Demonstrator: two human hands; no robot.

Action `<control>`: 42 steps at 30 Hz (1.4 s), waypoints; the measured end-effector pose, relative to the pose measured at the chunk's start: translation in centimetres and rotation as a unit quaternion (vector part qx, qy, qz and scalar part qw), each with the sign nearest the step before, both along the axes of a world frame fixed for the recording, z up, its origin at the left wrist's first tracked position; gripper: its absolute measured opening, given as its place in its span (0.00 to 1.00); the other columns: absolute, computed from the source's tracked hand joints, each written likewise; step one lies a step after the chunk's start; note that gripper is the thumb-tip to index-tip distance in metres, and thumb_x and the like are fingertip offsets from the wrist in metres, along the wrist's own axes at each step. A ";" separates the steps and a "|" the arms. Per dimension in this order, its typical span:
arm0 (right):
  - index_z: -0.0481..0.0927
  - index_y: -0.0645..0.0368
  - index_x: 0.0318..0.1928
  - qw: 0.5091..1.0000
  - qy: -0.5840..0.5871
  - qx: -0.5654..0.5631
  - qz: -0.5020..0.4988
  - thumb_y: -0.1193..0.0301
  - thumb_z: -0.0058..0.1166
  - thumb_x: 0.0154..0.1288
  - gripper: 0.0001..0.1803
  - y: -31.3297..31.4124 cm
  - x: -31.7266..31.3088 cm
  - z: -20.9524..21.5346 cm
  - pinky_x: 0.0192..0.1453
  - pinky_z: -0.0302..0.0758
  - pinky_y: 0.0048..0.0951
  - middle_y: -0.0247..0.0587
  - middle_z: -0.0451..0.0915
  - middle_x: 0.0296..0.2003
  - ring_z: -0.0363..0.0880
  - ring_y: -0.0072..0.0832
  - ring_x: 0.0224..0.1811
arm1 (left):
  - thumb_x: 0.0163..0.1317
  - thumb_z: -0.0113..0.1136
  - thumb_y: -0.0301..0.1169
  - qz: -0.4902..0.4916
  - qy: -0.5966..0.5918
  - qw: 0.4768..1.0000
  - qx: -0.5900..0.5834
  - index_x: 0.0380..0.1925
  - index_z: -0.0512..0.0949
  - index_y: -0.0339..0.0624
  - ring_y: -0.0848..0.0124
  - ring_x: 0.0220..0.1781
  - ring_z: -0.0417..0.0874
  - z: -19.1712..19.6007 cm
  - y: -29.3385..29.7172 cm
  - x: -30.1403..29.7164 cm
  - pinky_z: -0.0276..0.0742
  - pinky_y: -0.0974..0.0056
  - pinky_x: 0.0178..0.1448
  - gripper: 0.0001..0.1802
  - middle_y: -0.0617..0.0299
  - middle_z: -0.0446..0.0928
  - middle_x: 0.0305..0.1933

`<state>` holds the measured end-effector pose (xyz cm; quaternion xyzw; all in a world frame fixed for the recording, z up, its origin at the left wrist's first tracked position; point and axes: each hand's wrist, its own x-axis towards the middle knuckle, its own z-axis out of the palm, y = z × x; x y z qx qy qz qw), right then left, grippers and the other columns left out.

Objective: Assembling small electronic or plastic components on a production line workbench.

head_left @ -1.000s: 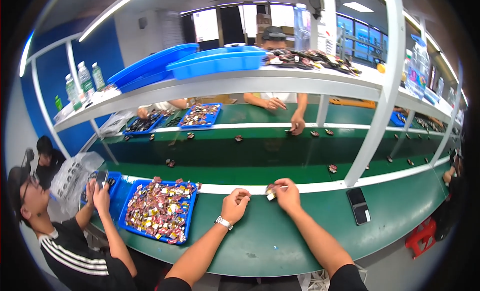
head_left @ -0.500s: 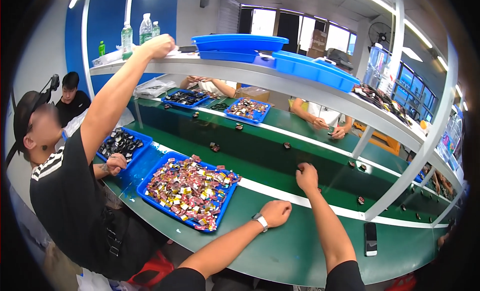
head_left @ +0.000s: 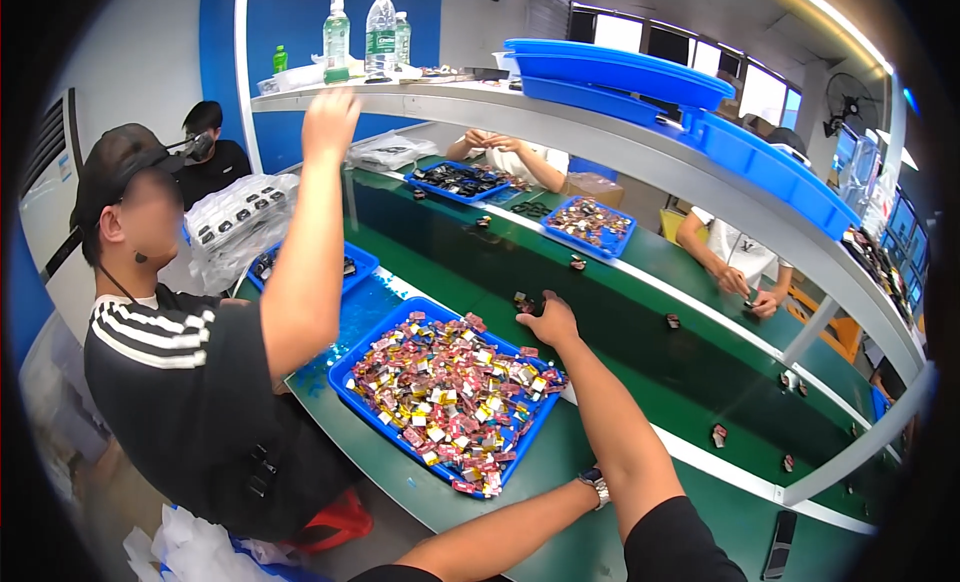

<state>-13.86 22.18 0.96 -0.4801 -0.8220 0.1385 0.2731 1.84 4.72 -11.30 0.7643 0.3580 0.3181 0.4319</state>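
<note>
My right hand (head_left: 553, 322) reaches over the dark green conveyor belt (head_left: 620, 327), thumb and fingers apart. Just beyond its thumb lies a small dark-and-pale part (head_left: 523, 301); I see no grip on it. My left forearm crosses beneath the right one, with a wristwatch (head_left: 597, 487) showing; the left hand itself is hidden behind my right forearm. Beside my arms, a blue tray (head_left: 375, 422) is heaped with small pink, white and yellow parts (head_left: 440, 382). More small parts, such as one (head_left: 719, 435) to the right, lie spaced along the belt.
At left, a person in black (head_left: 190, 382) raises an arm toward the shelf (head_left: 440, 99), which carries bottles and blue trays (head_left: 615, 77). Across the belt, other people's hands (head_left: 745, 287) handle parts near two filled trays (head_left: 590, 232). A phone (head_left: 780, 544) lies at lower right.
The view has swung right-to-left, so the scene sits further right. My right hand has moved left along the belt to a part. My left hand has gone behind the right forearm.
</note>
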 end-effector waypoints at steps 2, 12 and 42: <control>0.73 0.64 0.57 0.999 -0.005 0.020 -0.028 0.59 0.71 0.45 0.39 -0.1 -1.4 -0.5 0.57 0.75 0.37 0.52 0.81 0.47 0.79 0.43 0.53 | 0.72 0.43 0.43 -0.021 -0.019 0.997 -0.066 0.60 0.68 0.45 0.65 0.71 0.61 -0.9 0.4 -0.5 0.52 0.58 0.73 0.22 0.57 0.62 0.71; 0.77 0.64 0.51 0.971 0.222 -0.073 0.044 0.65 0.67 0.47 0.29 -1.5 10.4 3.5 0.51 0.79 0.32 0.47 0.84 0.41 0.84 0.34 0.44 | 0.58 0.55 0.36 0.104 0.160 0.974 0.122 0.35 0.79 0.41 0.49 0.42 0.81 12.2 -4.4 -3.5 0.76 0.49 0.45 0.11 0.47 0.81 0.37; 0.72 0.58 0.55 0.949 0.293 0.009 0.115 0.79 0.60 0.47 0.30 -23.7 33.0 -1.0 0.59 0.69 0.36 0.45 0.74 0.45 0.71 0.41 0.53 | 0.65 0.55 0.43 0.111 -0.027 0.988 -0.104 0.43 0.81 0.43 0.59 0.38 0.80 11.1 -1.9 -4.4 0.75 0.61 0.49 0.17 0.51 0.83 0.40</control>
